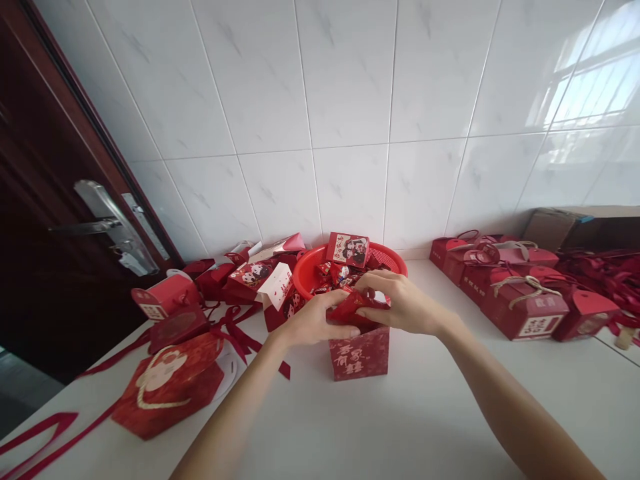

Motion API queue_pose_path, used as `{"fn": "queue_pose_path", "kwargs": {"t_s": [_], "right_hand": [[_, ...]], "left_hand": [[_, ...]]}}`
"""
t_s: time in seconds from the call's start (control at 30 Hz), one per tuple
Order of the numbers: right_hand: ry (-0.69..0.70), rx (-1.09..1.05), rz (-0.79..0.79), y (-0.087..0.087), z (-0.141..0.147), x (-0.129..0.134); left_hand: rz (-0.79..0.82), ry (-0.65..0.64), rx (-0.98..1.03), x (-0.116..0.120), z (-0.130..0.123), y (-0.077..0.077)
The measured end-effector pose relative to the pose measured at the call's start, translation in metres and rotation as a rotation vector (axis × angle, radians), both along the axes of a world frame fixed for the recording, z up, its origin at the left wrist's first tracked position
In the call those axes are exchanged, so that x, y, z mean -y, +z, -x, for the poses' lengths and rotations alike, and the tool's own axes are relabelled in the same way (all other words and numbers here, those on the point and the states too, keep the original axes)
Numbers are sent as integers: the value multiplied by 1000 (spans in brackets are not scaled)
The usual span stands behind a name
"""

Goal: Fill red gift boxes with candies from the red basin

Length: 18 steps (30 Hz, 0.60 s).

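Observation:
A dark red gift box with gold characters on its front stands upright on the white table in front of me. My left hand grips the box's top at the left, with the thumb on the near side and the fingers on the far side. From the right, my right hand has its fingers and thumb on the red top flaps. What lies inside the box is hidden by my hands. Just behind it, a red plastic basket contains wrapped candies and a small printed box.
To the left are several red boxes, a roped gift box and loose ribbons. At the right, closed gift boxes stand in rows beside a cardboard box and a ribbon pile. A tiled wall bounds the back.

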State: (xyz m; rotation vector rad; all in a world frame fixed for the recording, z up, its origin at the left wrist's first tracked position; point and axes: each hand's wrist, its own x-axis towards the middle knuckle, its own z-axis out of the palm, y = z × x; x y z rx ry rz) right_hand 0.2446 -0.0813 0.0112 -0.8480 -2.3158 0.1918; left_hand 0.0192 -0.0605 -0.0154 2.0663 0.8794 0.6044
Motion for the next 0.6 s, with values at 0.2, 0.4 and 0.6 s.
{"fn": "queue_pose_path", "kwargs": {"t_s": [0.2, 0.4, 0.6], "right_hand": [[-8, -29, -11, 1, -5, -1], [-44, 88, -84, 3, -1, 1], [-73, 180, -136, 0, 2, 3]], "left_hand": [[-54, -16, -26, -3, 0, -2], [-99, -8, -64, -2, 1, 1], [-104, -30, -25, -2, -3, 2]]}}
